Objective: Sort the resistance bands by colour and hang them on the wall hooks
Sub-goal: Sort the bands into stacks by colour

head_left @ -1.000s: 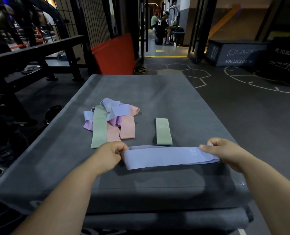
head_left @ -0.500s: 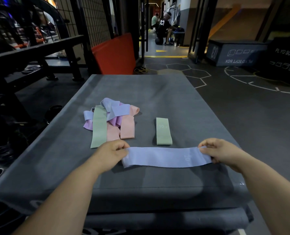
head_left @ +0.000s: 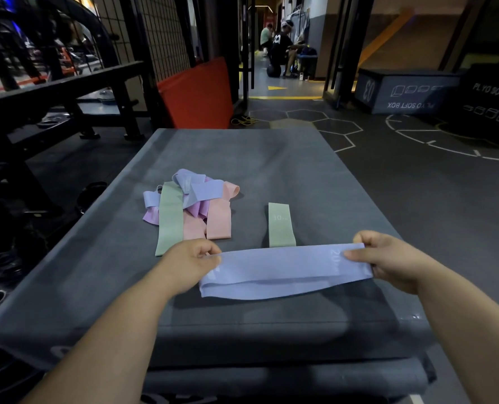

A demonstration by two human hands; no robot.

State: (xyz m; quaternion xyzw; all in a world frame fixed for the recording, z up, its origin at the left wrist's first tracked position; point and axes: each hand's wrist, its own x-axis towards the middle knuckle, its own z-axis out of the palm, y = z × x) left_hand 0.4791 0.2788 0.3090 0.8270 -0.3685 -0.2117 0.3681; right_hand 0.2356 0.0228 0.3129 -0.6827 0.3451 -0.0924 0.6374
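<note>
Two hands hold one pale blue band (head_left: 283, 269) stretched sideways over the near part of a grey padded platform (head_left: 242, 153). The left hand (head_left: 190, 259) is closed in a fist on the band's left end, its fingers (head_left: 204, 252) curled and pinching the fabric. The right hand (head_left: 388, 258) clamps the right end, with the thumb (head_left: 356, 253) on top just beside a printed "20" and the other fingers tucked under the cloth. Between the two sets of fingers the band runs almost level, and its lower layer sags open a little. Just beyond that span, nearer the right fingers than the left, a short green band (head_left: 281, 225) marked "10" lies flat and alone. Beyond the left fingers sits a loose heap (head_left: 190, 205). In it, a long green band (head_left: 169, 220) ends close to the left knuckles, pink bands (head_left: 219, 220) lie beside it, and lilac and blue ones are tangled farther back. Well past the platform's far edge, a red mat (head_left: 198, 94) leans upright.
</note>
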